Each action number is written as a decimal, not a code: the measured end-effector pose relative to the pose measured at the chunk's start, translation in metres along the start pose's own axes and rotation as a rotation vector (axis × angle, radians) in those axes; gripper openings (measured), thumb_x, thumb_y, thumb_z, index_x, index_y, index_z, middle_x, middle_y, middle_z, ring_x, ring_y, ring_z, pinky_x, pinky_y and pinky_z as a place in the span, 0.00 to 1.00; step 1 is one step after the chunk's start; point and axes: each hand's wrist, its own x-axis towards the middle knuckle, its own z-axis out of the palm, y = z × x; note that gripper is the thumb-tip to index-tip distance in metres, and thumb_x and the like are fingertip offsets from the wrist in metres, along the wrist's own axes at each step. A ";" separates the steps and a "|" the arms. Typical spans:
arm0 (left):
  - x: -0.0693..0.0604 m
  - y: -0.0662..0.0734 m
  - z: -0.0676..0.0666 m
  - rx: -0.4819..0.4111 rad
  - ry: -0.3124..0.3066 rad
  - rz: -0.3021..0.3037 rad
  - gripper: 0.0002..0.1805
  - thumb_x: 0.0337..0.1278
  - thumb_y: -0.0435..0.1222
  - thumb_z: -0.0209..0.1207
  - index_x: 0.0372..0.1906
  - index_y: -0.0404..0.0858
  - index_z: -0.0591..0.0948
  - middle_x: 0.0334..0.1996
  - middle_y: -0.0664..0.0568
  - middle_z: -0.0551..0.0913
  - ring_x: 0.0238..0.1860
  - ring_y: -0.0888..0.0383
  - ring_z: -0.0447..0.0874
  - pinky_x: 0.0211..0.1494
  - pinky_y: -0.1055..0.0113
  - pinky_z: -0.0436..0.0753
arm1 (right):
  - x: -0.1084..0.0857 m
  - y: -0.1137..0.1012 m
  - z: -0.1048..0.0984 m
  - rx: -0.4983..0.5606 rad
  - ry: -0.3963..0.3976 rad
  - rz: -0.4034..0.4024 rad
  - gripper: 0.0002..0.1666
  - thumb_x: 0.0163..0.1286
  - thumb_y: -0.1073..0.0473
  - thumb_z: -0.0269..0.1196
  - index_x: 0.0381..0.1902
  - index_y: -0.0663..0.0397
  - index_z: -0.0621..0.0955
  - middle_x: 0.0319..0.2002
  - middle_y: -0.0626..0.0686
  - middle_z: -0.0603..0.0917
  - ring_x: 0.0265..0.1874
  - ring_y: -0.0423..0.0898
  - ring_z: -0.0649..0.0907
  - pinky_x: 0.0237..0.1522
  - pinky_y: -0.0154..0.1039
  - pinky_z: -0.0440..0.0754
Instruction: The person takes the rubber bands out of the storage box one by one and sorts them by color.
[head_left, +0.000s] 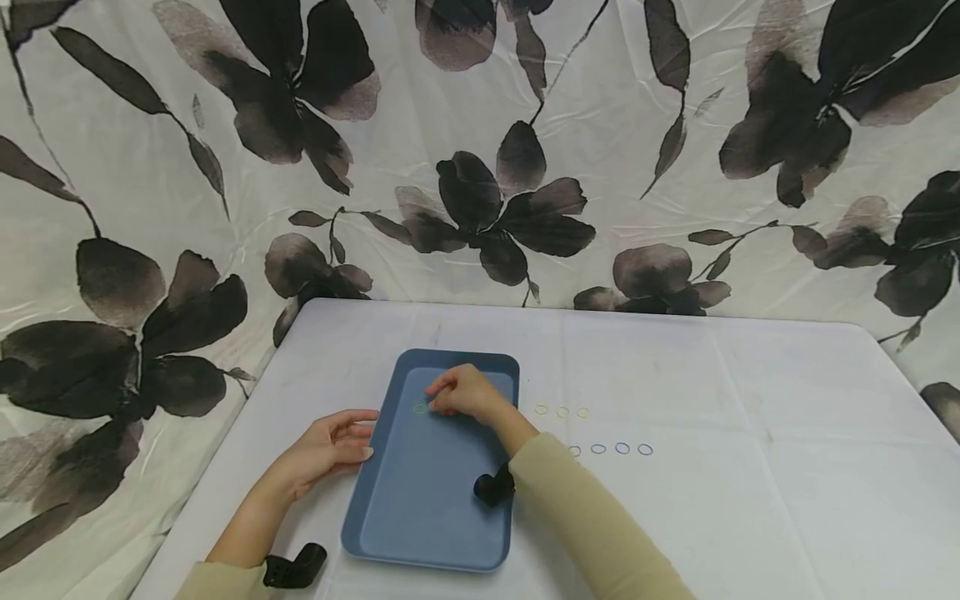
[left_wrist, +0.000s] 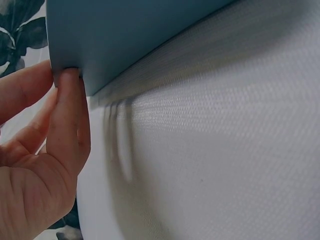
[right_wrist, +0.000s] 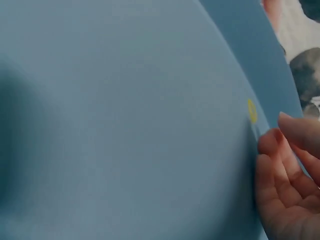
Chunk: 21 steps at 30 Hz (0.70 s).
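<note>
A blue tray (head_left: 427,525) lies on the white table, long side running away from me. My left hand (head_left: 322,450) is at its left edge; in the left wrist view, the fingertips (left_wrist: 67,75) touch the tray's outer wall. Over the far part of the tray is my right hand (head_left: 465,392), fingers bent and tips low near the surface. Just left of those tips, a small yellow ring (head_left: 420,408) lies on the tray floor; the right wrist view shows this yellow ring (right_wrist: 252,110) close to the fingers. Whether the right fingertips pinch anything is hidden.
Right of the tray, several thin yellow rings (head_left: 562,412) lie in a row on the table (head_left: 750,500). Nearer me is a row of several blue rings (head_left: 622,448), the leftmost partly behind the right sleeve (head_left: 592,517). A floral cloth (head_left: 495,208) hangs behind the table.
</note>
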 end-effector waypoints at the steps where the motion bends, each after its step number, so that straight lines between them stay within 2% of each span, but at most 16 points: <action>1: 0.000 0.000 0.000 0.002 0.000 0.001 0.36 0.53 0.25 0.59 0.65 0.22 0.58 0.49 0.36 0.72 0.42 0.61 0.80 0.41 0.68 0.80 | 0.000 0.001 0.002 -0.023 0.018 -0.019 0.12 0.54 0.73 0.65 0.39 0.68 0.83 0.21 0.53 0.82 0.18 0.39 0.75 0.24 0.32 0.74; 5: -0.001 0.000 0.000 0.002 -0.005 0.006 0.36 0.52 0.25 0.59 0.65 0.21 0.57 0.50 0.35 0.72 0.43 0.61 0.80 0.42 0.67 0.80 | 0.001 0.005 0.012 -0.178 0.112 -0.082 0.09 0.51 0.70 0.69 0.33 0.64 0.85 0.20 0.52 0.82 0.17 0.35 0.73 0.22 0.28 0.70; 10: -0.001 0.002 0.000 0.003 -0.003 0.012 0.35 0.53 0.25 0.59 0.65 0.21 0.58 0.50 0.34 0.72 0.43 0.61 0.80 0.41 0.67 0.80 | 0.002 0.008 0.021 -0.325 0.208 -0.146 0.08 0.49 0.66 0.71 0.31 0.60 0.86 0.20 0.50 0.82 0.18 0.35 0.71 0.22 0.28 0.69; 15: -0.002 0.002 0.001 0.006 0.001 0.004 0.35 0.53 0.25 0.59 0.65 0.22 0.58 0.52 0.33 0.71 0.44 0.61 0.79 0.42 0.67 0.79 | 0.001 0.006 0.027 -0.436 0.235 -0.153 0.08 0.50 0.61 0.72 0.30 0.56 0.87 0.20 0.47 0.81 0.18 0.35 0.70 0.22 0.29 0.67; 21: -0.002 0.002 0.001 0.009 0.007 0.002 0.35 0.53 0.25 0.59 0.65 0.23 0.58 0.53 0.32 0.70 0.44 0.60 0.79 0.42 0.67 0.79 | 0.000 0.003 0.028 -0.491 0.229 -0.138 0.06 0.50 0.60 0.73 0.25 0.55 0.86 0.19 0.46 0.80 0.19 0.37 0.70 0.23 0.30 0.68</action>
